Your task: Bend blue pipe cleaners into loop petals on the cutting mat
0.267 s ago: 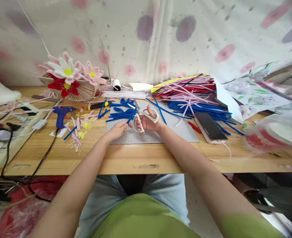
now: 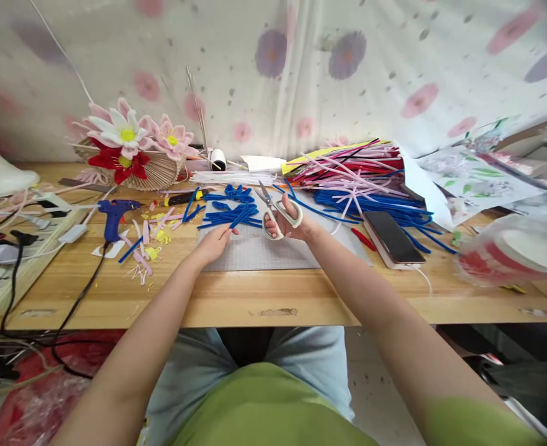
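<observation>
My left hand (image 2: 214,243) is closed, thumb and fingers pinching a short blue pipe cleaner (image 2: 239,216) that slants up to the right. Scissors (image 2: 269,204) with cream handles are in my right hand (image 2: 297,228), fingers through the loops. Their blades are spread and point up and left, apart from the held piece. Just beyond my left hand, cut blue pipe cleaners (image 2: 212,218) lie in a pile, with a bent blue shape (image 2: 238,193) behind them. Beneath both hands is a grey cutting mat (image 2: 264,259).
Left of the mat lie a blue glue gun (image 2: 112,218) and pink and yellow scraps (image 2: 145,241). Fuzzy flowers (image 2: 127,136) stand behind. To the right are a phone (image 2: 394,238), long blue pipe cleaners (image 2: 370,205) and a plastic-wrapped tub (image 2: 519,251).
The scissors and my right hand have moved right, away from the blue piece. My left hand has shifted slightly left with the pipe cleaner still pinched.
</observation>
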`<state>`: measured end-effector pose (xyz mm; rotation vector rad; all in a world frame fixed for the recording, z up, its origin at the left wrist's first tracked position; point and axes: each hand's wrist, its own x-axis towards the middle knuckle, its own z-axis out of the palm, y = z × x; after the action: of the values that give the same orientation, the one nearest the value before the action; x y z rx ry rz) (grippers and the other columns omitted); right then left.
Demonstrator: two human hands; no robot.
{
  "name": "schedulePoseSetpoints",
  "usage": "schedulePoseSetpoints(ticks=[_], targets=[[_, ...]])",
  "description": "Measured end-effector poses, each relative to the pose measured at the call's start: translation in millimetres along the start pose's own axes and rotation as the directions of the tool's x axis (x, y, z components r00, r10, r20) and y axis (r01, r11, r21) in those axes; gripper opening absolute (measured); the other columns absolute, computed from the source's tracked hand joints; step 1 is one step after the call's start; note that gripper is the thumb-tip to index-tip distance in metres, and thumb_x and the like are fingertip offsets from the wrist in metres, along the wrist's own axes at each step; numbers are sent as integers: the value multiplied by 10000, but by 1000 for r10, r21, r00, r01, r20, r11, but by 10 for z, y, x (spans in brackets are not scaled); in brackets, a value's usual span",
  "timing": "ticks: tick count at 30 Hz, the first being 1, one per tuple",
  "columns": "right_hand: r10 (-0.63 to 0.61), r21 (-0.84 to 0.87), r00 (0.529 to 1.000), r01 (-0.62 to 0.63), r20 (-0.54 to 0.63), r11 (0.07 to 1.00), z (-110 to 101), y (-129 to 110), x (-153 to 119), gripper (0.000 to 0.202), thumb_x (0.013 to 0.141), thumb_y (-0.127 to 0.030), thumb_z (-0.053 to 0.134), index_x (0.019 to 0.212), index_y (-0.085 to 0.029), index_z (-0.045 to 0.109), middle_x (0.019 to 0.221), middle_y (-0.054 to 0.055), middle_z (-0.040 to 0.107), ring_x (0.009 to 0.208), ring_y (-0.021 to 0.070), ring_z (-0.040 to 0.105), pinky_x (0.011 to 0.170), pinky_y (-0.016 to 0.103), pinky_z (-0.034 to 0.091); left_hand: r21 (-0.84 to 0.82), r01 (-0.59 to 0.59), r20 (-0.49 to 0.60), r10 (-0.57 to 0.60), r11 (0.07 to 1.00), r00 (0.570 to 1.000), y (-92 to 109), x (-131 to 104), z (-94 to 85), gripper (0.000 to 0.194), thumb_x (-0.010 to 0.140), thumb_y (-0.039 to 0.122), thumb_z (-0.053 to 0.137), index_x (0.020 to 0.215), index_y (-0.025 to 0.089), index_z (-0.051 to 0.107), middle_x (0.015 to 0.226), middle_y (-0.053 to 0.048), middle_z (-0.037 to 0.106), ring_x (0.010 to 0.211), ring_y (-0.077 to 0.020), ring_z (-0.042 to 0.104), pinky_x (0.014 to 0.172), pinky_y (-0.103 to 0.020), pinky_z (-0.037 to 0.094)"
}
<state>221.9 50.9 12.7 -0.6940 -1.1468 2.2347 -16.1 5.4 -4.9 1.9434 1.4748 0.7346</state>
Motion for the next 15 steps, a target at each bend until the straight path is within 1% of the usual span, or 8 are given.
schedulePoseSetpoints(ticks=[2,4,5,7,8,9,12,15], targets=[[-45,-154,992,26,-121,988,-74,-99,-93,600,726,-734,392,757,-148,520,624,20,519,541,119,516,542,270,460,212,-18,-17,23,977,1000,33,14,-62,333,874,298,296,995,194,589,755,-38,578,721,-179,536,665,-286,387],[-193,-390,908,36,-372,920,-182,-204,-166,478,732,-636,508,753,-158,502,648,21,540,518,113,503,536,270,449,412,2,-13,4,911,1000,65,52,-112,359,887,315,282,1071,208,571,910,-77,620,835,-221,570,721,-323,401],[-271,-519,821,-35,-502,854,-246,-252,-192,408,729,-557,570,777,-158,503,689,35,568,535,118,512,551,275,450,488,-1,-10,6,873,1000,75,78,-128,368,890,313,280,1105,210,561,982,-93,618,898,-240,572,753,-341,405],[-387,-679,603,-380,-697,628,-378,-320,-225,331,693,-418,655,815,-140,522,777,96,615,661,180,576,632,310,464,591,-27,-9,39,806,999,79,136,-137,374,884,293,311,1173,204,532,1094,-123,584,1024,-266,542,841,-374,392],[-453,-675,500,-542,-738,501,-438,-336,-233,336,668,-364,680,852,-129,525,852,132,626,767,226,599,693,336,466,620,-38,-18,62,783,998,77,163,-131,379,872,286,351,1203,197,512,1135,-135,561,1080,-276,514,895,-393,369],[-508,-654,438,-638,-742,406,-489,-337,-236,365,669,-338,675,914,-116,521,941,167,622,866,268,602,745,361,461,638,-43,-35,85,769,996,77,187,-120,396,851,283,405,1226,188,493,1166,-144,538,1124,-286,485,944,-414,337],[-528,-617,431,-748,-732,244,-580,-281,-225,417,700,-278,616,1047,-92,479,1048,210,602,986,319,588,804,390,452,628,-70,-93,164,775,982,99,227,-60,452,785,228,506,1232,171,478,1208,-145,505,1178,-286,443,1014,-430,281],[-494,-604,456,-773,-740,193,-604,-211,-200,426,703,-239,590,1077,-81,459,1041,221,603,987,329,596,803,397,455,559,-151,-58,221,815,974,128,239,29,402,773,108,422,1159,159,524,1137,-113,556,1102,-229,501,961,-361,364]])
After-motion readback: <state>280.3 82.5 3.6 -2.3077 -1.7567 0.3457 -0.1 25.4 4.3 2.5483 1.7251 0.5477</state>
